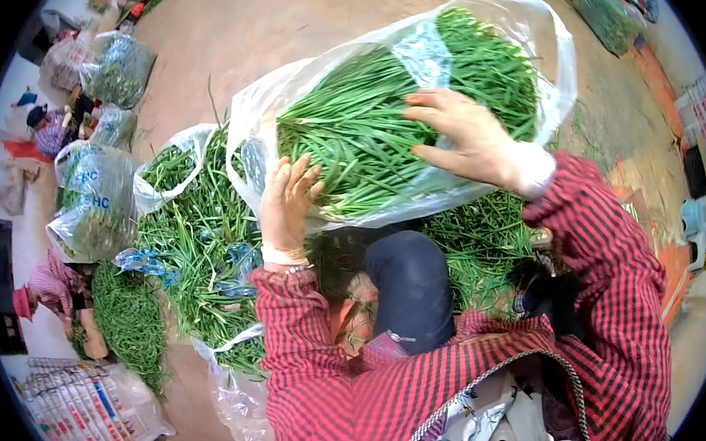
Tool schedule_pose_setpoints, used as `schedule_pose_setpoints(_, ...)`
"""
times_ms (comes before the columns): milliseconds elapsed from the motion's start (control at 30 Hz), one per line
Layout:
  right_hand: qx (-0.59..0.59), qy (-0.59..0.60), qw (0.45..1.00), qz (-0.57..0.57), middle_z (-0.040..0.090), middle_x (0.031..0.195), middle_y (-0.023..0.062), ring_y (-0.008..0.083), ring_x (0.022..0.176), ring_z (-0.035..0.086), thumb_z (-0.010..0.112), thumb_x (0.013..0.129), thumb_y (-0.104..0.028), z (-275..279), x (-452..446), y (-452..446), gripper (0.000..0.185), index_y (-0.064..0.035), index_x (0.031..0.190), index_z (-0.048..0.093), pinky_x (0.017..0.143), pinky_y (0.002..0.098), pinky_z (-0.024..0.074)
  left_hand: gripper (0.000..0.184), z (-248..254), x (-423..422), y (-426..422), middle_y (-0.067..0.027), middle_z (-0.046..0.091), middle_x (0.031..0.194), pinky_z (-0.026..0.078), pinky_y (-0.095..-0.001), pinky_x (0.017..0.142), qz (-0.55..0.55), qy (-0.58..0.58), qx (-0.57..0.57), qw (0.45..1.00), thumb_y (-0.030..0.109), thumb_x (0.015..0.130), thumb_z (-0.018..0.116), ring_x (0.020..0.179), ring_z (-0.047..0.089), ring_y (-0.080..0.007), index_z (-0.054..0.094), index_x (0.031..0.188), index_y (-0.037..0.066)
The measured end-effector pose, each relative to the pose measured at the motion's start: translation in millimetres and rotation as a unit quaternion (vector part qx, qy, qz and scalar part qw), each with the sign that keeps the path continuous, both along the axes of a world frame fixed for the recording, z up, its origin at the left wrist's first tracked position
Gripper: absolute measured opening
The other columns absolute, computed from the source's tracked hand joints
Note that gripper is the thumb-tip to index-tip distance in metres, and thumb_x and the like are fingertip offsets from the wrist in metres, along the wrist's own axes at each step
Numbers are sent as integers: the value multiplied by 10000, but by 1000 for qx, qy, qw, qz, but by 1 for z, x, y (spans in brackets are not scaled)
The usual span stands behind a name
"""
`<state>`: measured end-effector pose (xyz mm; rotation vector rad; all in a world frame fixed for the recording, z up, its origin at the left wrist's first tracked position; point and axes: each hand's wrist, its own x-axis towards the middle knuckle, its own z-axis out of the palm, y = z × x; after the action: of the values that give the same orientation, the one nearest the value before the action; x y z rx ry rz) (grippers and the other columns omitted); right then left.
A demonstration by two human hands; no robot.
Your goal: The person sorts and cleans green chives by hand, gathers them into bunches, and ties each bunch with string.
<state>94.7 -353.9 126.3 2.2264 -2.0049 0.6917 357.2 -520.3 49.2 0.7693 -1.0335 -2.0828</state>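
Dark-clad knee (409,286) just on the near side of the clear bag (269,96). Left hand (289,208) at the bag's left end, fingers loose, not closed on anything. Right hand (469,136) over its middle, fingers spread, released (contact with greens: can't tell). Long green stalks (363,123) inside the bag. Loose greens (192,238) heaped left of it; farther left, blue-printed bag (93,204), two people (50,132).

A clear plastic bag (552,38) of green garlic chives (363,123) is touched by the left hand (289,204) and overhung by the right (469,136).
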Motion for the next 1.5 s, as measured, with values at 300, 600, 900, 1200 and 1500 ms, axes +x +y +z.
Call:
schedule_pose_setpoints(300, 304, 112, 941, -94, 355, 1446, 299, 370, 1395, 298, 609, 745, -686, -53, 59, -217, 1077, 121, 1396, 319, 1160, 379, 229, 477, -5, -12, -78, -174, 488, 1314, 424, -442, 1018, 78, 124, 44, 988, 85, 891, 595, 1201, 510, -316, 400, 1327, 71)
schedule_pose_setpoints(600, 399, -113, 909, -34, 676, 1090, 155, 254, 999, 633, 761, 711, -381, -84, 5, -274, 610, -25, 1186, 625, 870, 331, 493, 358, -26, -8, -99, -159, 548, 1258, 455, -419, 978, 86, 167, 45, 981, 72, 903, 559, 1180, 532, -303, 492, 1247, -3)
schedule_pose_setpoints(900, 480, 66, 872, -64, 669, 1078, 187, 282, 1014, 638, 759, 658, -399, -61, 40, -292, 646, 1, 1149, 631, 872, 362, 500, 464, -19, -20, -96, -192, 495, 1346, 471, -387, 983, 95, 119, 7, 988, 92, 914, 518, 1228, 503, -321, 406, 1355, -1)
schedule_pose_setpoints(1200, 431, -59, 898, -71, 636, 1182, 188, 287, 1074, 614, 778, 649, -494, -73, 11, -275, 805, -3, 1252, 569, 920, 351, 488, 349, -28, -16, -98, -191, 550, 1273, 484, -421, 971, 97, 139, 5, 985, 83, 909, 519, 1183, 537, -329, 508, 1238, -34)
schedule_pose_setpoints(1500, 379, -3, 923, -65, 667, 1027, 224, 328, 952, 655, 722, 657, -358, -46, 12, -239, 705, 13, 1233, 558, 855, 361, 510, 367, -43, -8, -125, -210, 586, 1210, 509, -434, 940, 144, 221, 157, 952, 150, 940, 457, 1126, 573, -316, 503, 1233, -66)
